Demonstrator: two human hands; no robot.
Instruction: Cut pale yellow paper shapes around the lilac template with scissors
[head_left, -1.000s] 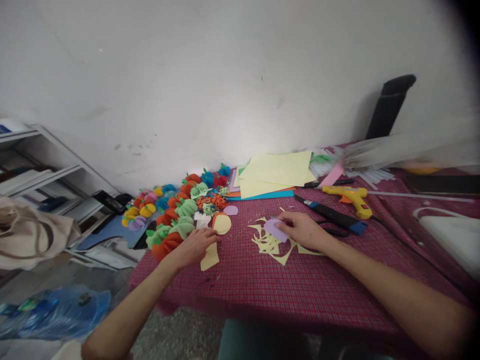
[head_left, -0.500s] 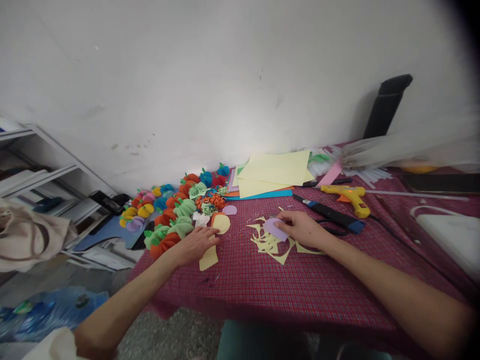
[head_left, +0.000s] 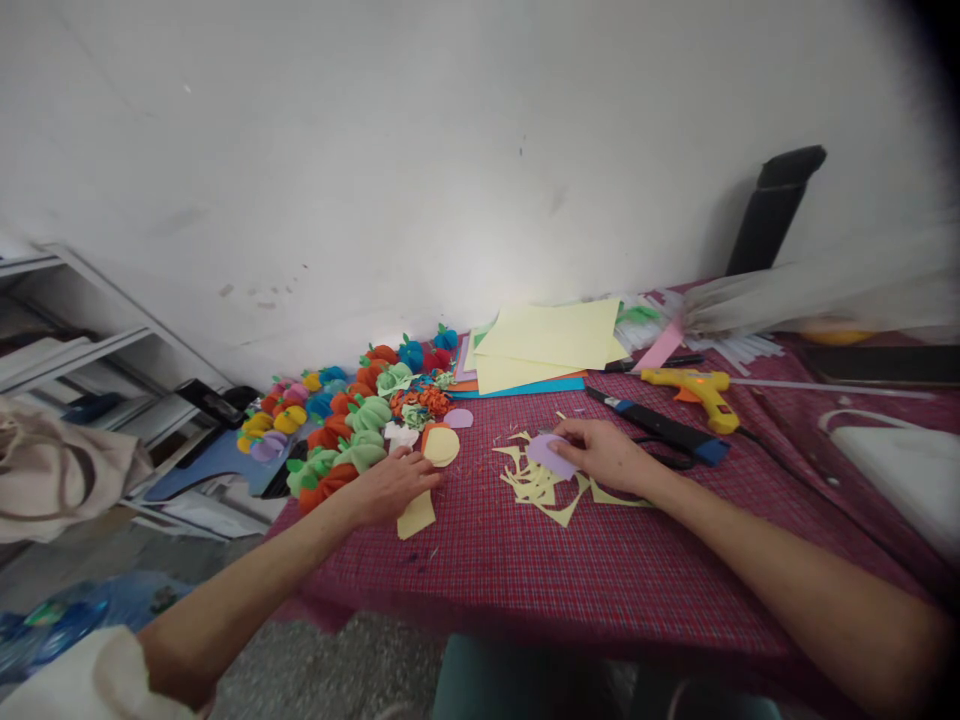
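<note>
In my right hand a purple paper disc is pinched between thumb and fingers, above a heap of pale yellow scraps. My left hand rests with fingers spread beside a pale yellow disc that lies partly over an orange piece. Below its fingertips is a yellow square piece. Another purple piece lies flat just beyond the yellow disc. Rows of green felt pumpkins and orange ones stand left of my left hand.
Yellow sheets lie at the wall side of the checked tablecloth. Right of my right hand are a blue-black tool and a yellow glue gun with a cord. A white case sits at far right.
My left hand has shifted very slightly near the yellow disc. My right hand keeps the purple disc in nearly the same place. The view has moved a little.
</note>
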